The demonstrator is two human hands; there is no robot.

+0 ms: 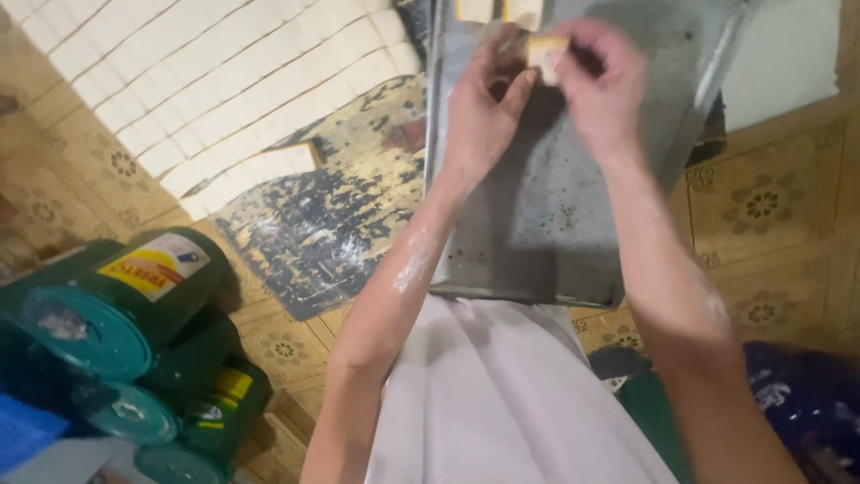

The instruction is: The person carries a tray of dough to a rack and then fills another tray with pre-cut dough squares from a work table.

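Note:
A grey metal baking tray (546,224) lies in front of me on the floor, its near edge by my lap. Both hands reach to its far end. My right hand (602,81) pinches a small pale piece of dough (545,51) between fingers and thumb. My left hand (484,99) is beside it with fingers curled, touching the same piece from the left. Two more pale dough pieces (497,9) sit at the tray's top edge. Flour dusts both forearms.
A worn dark board (331,224) at left carries rows of cut pale dough strips (206,81). Several green tins with teal lids (116,314) lie stacked at lower left. Patterned floor tiles (761,206) surround the tray. My light skirt (502,403) fills the bottom centre.

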